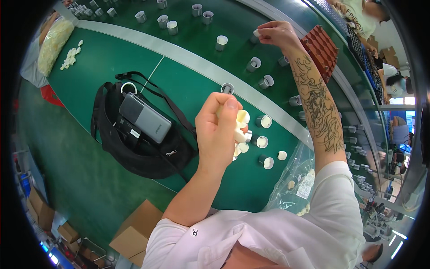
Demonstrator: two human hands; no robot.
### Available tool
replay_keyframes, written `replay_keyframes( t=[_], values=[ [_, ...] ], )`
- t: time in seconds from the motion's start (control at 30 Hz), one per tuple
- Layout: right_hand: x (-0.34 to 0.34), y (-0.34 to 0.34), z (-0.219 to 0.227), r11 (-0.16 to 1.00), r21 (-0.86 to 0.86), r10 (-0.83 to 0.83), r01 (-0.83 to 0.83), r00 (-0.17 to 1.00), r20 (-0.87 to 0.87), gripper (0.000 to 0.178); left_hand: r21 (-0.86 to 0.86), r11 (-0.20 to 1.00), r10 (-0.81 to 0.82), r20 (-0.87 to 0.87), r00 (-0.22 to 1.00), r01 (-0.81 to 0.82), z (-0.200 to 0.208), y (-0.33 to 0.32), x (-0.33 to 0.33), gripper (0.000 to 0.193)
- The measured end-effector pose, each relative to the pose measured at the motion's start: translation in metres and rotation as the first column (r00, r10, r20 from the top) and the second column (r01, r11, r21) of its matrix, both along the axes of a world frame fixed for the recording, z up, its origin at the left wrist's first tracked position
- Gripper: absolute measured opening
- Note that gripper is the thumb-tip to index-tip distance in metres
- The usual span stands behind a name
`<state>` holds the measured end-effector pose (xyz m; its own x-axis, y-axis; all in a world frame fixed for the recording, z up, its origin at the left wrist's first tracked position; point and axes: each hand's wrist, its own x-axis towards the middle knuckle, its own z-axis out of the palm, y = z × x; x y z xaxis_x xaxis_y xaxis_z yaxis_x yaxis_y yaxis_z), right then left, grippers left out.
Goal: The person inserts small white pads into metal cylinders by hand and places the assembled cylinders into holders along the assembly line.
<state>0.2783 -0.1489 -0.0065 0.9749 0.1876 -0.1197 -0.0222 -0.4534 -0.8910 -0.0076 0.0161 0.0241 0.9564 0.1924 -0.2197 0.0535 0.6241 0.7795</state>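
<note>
Left hand [215, 130] closed, held above the near desk [251, 190]; thumb folded over a clutch of white pieces [242, 119], several showing past the fingertips. Right hand [278, 33] stretched out over the far green surface [197, 33], fingers drawn together at the rim of a cup [255, 38] with white at its mouth. Cannot tell whether the tips pinch that white part or are just letting it go.

More grey cups nearby: one standing cup [221, 43] out there shows a white top; an open-mouthed one [253, 64] sits closer in. On the desk, a short row of cups [264, 121] lies just right of the left hand, and a loose white piece [281, 155] near them.

Handling, my judgement: bring each piece down square over the mouth, fingertips outside the rim, and release only once it sits level; a tilted one may catch. Press lightly, since cups this light-looking could tip. Keep the left grip loose enough to thumb out single pieces, and hold it near the right hand's path. Mind the right forearm: it passes close to standing cups and the reddish-brown ridged block [320, 50].
</note>
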Motion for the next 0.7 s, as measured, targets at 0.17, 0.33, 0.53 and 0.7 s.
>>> replay_keyframes(
  t=[0.17,0.33,0.53,0.7],
  values=[
    [-0.001,0.006,-0.004,1.000,0.011,-0.024,0.025,0.999,-0.040,0.023,-0.015,1.000,-0.011,0.028,1.000,0.011,-0.003,0.001,0.001,0.023],
    [0.004,0.009,-0.009,0.993,0.109,-0.023,0.038,0.990,-0.136,0.021,-0.018,1.000,-0.010,0.042,0.999,0.011,-0.004,0.002,0.002,0.024],
    [0.011,0.019,-0.012,0.998,0.070,0.006,0.003,0.991,-0.134,0.025,-0.037,0.999,-0.037,0.040,0.999,0.039,-0.003,0.000,0.002,0.023],
    [0.007,0.028,-0.013,0.999,0.041,-0.004,0.007,0.997,-0.081,0.024,-0.041,0.999,-0.007,0.029,1.000,0.008,0.002,-0.004,0.001,0.019]
  ],
)
